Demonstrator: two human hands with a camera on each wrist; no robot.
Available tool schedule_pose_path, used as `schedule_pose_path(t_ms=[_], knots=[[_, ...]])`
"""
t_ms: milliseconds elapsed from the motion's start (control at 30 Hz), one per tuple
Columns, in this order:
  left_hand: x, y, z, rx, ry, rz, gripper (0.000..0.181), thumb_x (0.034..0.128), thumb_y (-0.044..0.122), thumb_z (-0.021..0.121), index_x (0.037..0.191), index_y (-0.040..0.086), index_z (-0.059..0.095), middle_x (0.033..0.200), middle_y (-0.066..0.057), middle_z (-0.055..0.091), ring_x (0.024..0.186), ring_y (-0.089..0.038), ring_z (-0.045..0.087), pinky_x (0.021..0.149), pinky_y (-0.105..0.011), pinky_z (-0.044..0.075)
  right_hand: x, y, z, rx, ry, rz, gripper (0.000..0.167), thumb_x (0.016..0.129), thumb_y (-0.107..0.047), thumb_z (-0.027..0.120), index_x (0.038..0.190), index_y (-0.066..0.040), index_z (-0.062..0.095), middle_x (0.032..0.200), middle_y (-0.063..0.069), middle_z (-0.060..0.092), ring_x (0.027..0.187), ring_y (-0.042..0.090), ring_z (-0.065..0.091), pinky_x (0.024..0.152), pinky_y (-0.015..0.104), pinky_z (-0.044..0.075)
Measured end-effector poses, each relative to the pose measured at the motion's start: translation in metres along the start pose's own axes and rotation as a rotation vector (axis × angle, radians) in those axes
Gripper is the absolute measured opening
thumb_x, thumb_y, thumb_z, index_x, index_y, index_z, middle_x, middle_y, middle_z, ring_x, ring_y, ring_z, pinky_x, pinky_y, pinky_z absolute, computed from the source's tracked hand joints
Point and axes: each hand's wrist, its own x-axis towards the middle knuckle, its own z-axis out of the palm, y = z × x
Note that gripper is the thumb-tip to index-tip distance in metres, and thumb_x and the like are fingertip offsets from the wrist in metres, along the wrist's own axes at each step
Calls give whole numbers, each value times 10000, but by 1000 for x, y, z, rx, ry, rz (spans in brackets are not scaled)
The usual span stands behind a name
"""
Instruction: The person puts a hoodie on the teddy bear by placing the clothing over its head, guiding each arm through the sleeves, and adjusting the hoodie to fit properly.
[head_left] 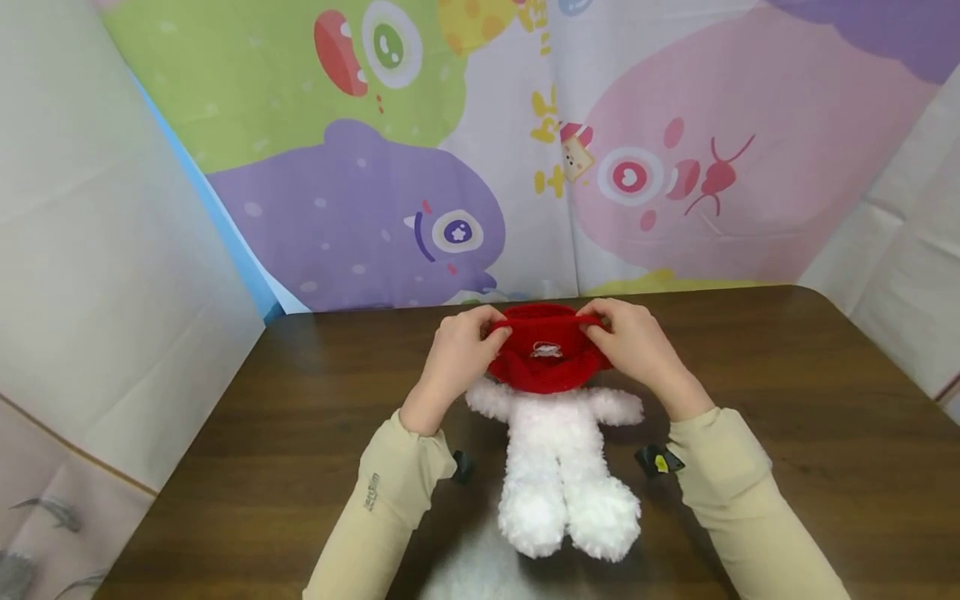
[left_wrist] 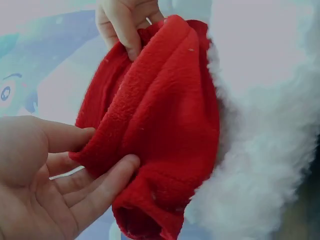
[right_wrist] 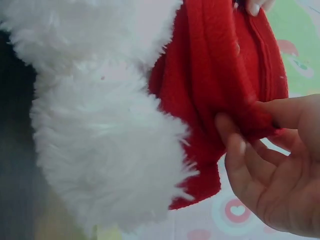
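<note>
A white plush toy (head_left: pixel 555 450) lies on its back on the table, legs towards me and arms spread. A small red fleece doll top (head_left: pixel 517 360) with a pale emblem covers its head, which is hidden. My left hand (head_left: pixel 459 354) pinches the top's hem at the left, thumb against fingers. At the right, my right hand (head_left: pixel 637 340) pinches the same edge. Between them the hem is stretched wide. In the left wrist view, a short sleeve (left_wrist: pixel 145 215) hangs below my left fingers. White fur (right_wrist: pixel 105 140) lies against the red cloth in the right wrist view.
The dark wooden table (head_left: pixel 322 417) ends just behind the toy's head. A cartoon-printed curtain (head_left: pixel 525 208) hangs beyond it, with pale cloth walls (head_left: pixel 97 208) on both sides. Dark wrist-worn pieces (head_left: pixel 660 460) sit by the sleeves.
</note>
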Motion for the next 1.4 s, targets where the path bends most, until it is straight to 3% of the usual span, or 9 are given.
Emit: schedule_pose_path(t_ms=[233,433,767,1033,1200,1400], knots=[[20,2,-13,34,-8,52,123,880,151,562,941,101,657,881,-29,655,756,-152,565,656,-271,485,14,-5,-5,9,-1,1,209,904,-99,480,1047,-37,619,1010,151,635,761,233,552,561,276,463],[32,4,-19,24,17,74,136,881,142,555,967,91,648,940,-48,633,765,-164,542,674,-282,477,22,-6,-11,73,15,13,220,914,-94,446,1073,-32,584,1014,165,616,693,237,557,533,275,493],[50,2,-19,18,15,98,169,900,148,520,1017,103,634,981,-43,595,811,-163,534,706,-287,468,40,-3,-19,15,77,-33,230,903,-98,441,1063,-38,595,983,142,608,688,229,540,546,295,465],[62,3,-20,-11,88,100,224,898,119,521,1111,85,583,1054,-57,600,866,-166,571,770,-279,479,54,-4,-26,-17,109,-44,244,896,-103,437,1065,-31,598,1019,137,603,754,239,530,623,343,458],[65,3,-19,-6,132,132,230,895,107,518,1117,83,570,1081,-56,585,904,-167,558,786,-285,468,61,-2,-25,-14,119,-56,256,891,-103,435,1073,-29,598,1043,139,603,845,253,517,748,393,442],[67,-6,-8,6,31,80,282,897,175,532,1167,93,532,1193,-57,542,1106,-197,506,950,-347,400,67,10,-18,-54,70,-83,227,886,-97,467,1050,-11,599,1019,160,606,851,276,522,776,424,447]])
